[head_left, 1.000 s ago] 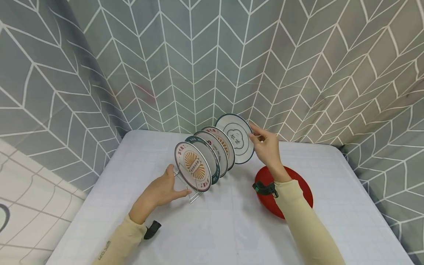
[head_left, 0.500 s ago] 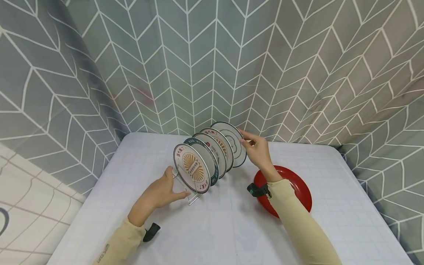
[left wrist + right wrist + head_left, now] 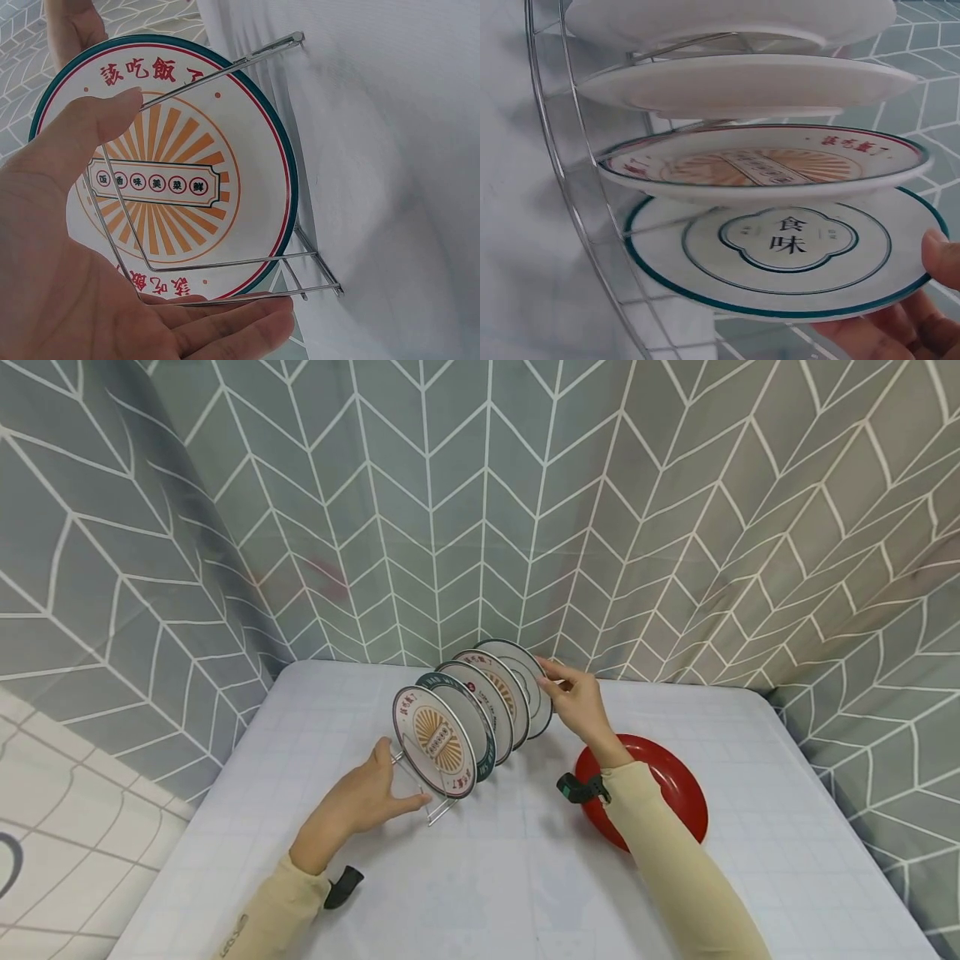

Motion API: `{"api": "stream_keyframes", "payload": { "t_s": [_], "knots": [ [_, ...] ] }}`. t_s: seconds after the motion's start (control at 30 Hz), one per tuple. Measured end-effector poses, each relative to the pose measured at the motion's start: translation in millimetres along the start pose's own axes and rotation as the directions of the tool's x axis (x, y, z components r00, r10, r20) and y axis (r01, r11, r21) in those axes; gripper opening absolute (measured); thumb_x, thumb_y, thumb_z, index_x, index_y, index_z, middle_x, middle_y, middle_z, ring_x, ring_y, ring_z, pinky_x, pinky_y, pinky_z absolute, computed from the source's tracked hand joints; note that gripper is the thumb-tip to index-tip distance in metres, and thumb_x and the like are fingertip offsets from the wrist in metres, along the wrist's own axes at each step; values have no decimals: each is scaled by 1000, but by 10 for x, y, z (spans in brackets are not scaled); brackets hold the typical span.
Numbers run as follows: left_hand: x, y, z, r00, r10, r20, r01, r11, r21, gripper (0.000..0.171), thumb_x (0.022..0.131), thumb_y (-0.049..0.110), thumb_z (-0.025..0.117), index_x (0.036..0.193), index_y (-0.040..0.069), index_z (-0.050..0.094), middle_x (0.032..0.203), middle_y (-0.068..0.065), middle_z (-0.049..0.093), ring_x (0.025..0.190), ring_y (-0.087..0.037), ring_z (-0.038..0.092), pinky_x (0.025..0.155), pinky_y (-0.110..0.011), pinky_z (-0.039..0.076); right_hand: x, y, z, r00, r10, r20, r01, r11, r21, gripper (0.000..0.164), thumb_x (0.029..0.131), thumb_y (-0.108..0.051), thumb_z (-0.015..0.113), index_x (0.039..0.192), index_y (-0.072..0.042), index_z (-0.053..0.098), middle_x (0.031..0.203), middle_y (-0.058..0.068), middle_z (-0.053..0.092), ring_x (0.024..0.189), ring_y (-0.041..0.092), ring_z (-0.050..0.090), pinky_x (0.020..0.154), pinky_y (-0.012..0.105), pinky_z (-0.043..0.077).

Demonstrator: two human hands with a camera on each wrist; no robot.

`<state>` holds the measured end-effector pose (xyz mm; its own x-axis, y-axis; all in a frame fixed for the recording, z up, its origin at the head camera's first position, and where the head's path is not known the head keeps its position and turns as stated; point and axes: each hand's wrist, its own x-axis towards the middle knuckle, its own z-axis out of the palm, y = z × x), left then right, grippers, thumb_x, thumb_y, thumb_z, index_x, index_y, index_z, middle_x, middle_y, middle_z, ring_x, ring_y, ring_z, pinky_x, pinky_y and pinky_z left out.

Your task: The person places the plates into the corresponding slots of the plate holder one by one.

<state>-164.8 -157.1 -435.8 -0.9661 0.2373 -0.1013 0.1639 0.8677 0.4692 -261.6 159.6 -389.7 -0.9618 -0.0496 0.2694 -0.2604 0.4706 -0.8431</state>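
A wire dish rack (image 3: 210, 265) holds several round plates on edge, one behind another. The front plate (image 3: 427, 739) has an orange sunburst and red lettering. At the rack's near end, my left hand (image 3: 360, 793) holds the wire frame, thumb on one side and fingers along the other. My right hand (image 3: 581, 702) pinches the rim of the rearmost plate (image 3: 787, 289), white with a teal edge and dark lettering, between thumb and fingers. That plate stands behind another sunburst plate (image 3: 765, 161) and is partly hidden by it in the head view.
A red round dish (image 3: 678, 785) lies on the white-covered table (image 3: 487, 893), partly under my right forearm. A grey patterned curtain (image 3: 465, 510) hangs close behind the table and along its sides. Both wrists wear dark straps.
My right hand has moved left and slightly down, bringing the rearmost plate in close behind the others, nearly in line with them. My left hand has stayed on the rack.
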Motion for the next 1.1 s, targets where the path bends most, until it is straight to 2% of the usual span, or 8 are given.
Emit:
{"api": "stream_keyframes", "payload": {
  "t_s": [0.27, 0.4, 0.5, 0.6, 0.77, 0.87, 0.97, 1.1],
  "knots": [
    [8, -4, 3, 1000, 6, 0, -6, 1000, 3, 110, 77, 62, 73, 140, -10, 19, 125, -34, 56, 82, -26, 62, 73, -43, 52, 17, 32, 97, 1000, 8, -21, -8, 1000, -18, 33, 96, -15, 64, 128, -16, 67, 110, 17, 69, 76, 25, 59, 56, 21, 45],
    [9, -2, -20, 1000, 5, -6, -5, 1000, 16, 110, 77, 62, 73, 140, -10, 19, 123, -34, 56, 79, -26, 62, 72, -42, 52, 41, 35, 79, 999, 31, 39, -33, 999, 43, 35, 96, -17, 63, 132, -15, 64, 117, 19, 65, 85, 31, 61, 64, 27, 55],
    [6, -7, -15, 1000, -2, -2, 2, 1000, 4, 110, 77, 62, 72, 140, -10, 18, 128, -34, 54, 87, -29, 63, 77, -44, 52, 30, 49, 35, 995, 46, 89, -55, 993, 101, 39, 97, -20, 61, 135, -11, 60, 124, 20, 63, 99, 30, 62, 76, 35, 59],
    [9, -7, -6, 1000, -3, 5, 3, 1000, 3, 110, 77, 63, 72, 141, -10, 17, 131, -34, 53, 94, -31, 64, 80, -45, 53, -46, 65, -54, 996, 46, 82, -58, 986, 154, 41, 98, -23, 60, 136, -6, 58, 129, 19, 61, 107, 20, 61, 85, 33, 57],
    [-1, 22, -8, 1000, 2, 0, -2, 1000, 13, 110, 77, 61, 73, 140, -11, 18, 127, -34, 55, 88, -29, 63, 76, -44, 52, -338, 149, -273, 998, 40, 51, -49, 981, 186, 38, 100, -22, 58, 129, 1, 59, 127, 21, 63, 104, 1, 61, 86, 25, 55],
    [-3, 32, -19, 1000, 6, 2, -6, 1000, 10, 109, 78, 61, 72, 141, -10, 18, 125, -33, 56, 84, -27, 62, 75, -43, 51, -562, 251, -408, 997, 48, 54, -55, 990, 133, 33, 100, -21, 57, 123, 1, 63, 122, 22, 65, 99, -1, 62, 85, 27, 56],
    [-1, 27, -24, 1000, 4, 10, -4, 1000, 5, 109, 78, 61, 72, 141, -10, 17, 126, -33, 55, 85, -27, 61, 75, -43, 51, -780, 380, -545, 997, 65, 31, -65, 998, -4, 29, 100, -24, 57, 119, -5, 67, 118, 16, 68, 96, -1, 62, 84, 22, 55],
    [-5, 16, -20, 1000, -2, 11, 2, 1000, -4, 110, 79, 61, 72, 141, -10, 16, 131, -35, 52, 95, -32, 64, 80, -46, 52, -959, 620, -761, 995, 24, -100, -45, 978, -204, 24, 99, -21, 59, 115, -7, 69, 114, 13, 70, 104, 13, 60, 85, 15, 44]
  ]
}}
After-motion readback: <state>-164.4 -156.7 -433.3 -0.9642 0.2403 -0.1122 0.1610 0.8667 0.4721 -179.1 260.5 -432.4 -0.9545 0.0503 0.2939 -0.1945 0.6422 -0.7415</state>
